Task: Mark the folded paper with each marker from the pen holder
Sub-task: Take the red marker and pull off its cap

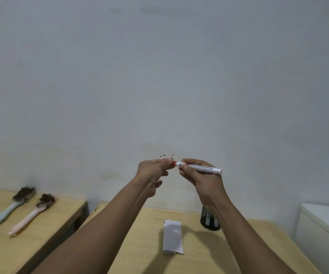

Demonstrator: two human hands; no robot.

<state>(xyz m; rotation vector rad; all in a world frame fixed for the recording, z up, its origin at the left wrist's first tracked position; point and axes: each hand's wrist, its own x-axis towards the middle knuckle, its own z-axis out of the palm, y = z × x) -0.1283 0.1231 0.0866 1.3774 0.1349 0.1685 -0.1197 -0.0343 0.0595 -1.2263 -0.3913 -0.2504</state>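
Note:
Both hands are raised in front of the wall, above the table. My right hand (198,175) grips the white barrel of a red marker (201,167), held nearly level. My left hand (153,172) pinches the marker's red cap end (173,163) between thumb and fingers. Whether the cap is on or coming off I cannot tell. The folded white paper (172,237) lies flat on the wooden table (199,254) below, with a small dark mark at its top left corner. The dark pen holder (209,221) stands just right of the paper, partly hidden behind my right wrist.
A second wooden table (31,240) at the left carries two brushes with dark bristles, one pale blue (11,207) and one pink (31,214). A gap separates the two tables. A white cabinet (325,230) stands at the right edge. A grey wall is behind.

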